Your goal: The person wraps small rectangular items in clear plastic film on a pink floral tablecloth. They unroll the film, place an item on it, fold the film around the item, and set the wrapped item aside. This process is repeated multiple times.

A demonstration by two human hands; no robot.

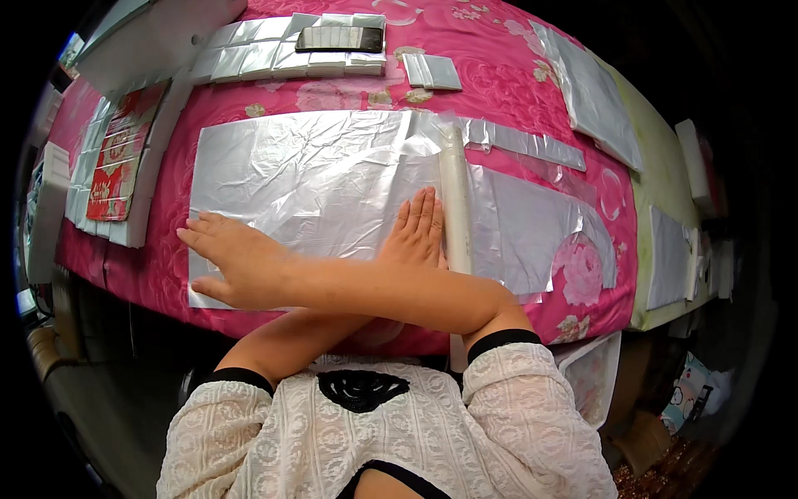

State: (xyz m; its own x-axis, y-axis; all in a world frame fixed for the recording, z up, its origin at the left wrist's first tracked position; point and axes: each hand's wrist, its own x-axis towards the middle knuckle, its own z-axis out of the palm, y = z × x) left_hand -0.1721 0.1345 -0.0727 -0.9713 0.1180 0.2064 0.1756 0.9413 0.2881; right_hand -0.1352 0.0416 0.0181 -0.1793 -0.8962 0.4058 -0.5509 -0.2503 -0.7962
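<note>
A large crinkled sheet of silver foil (307, 179) lies flat on a pink flowered cloth (499, 79). My forearms are crossed over it. My right hand (229, 258) reaches to the left and presses flat on the sheet's lower left part, fingers spread. My left hand (420, 229) lies flat on the foil to the right, fingers together. It rests against a long white stick (454, 200) that lies across the foil from far to near. Neither hand holds anything. More foil (532, 224) continues to the right of the stick.
Stacks of folded foil pieces (274, 58) sit at the far edge with a dark flat object (339, 38) on them. A foil strip (532, 145) and foil sheets (594, 87) lie right. A red printed packet (120, 158) lies left. A white bin (594, 378) stands below.
</note>
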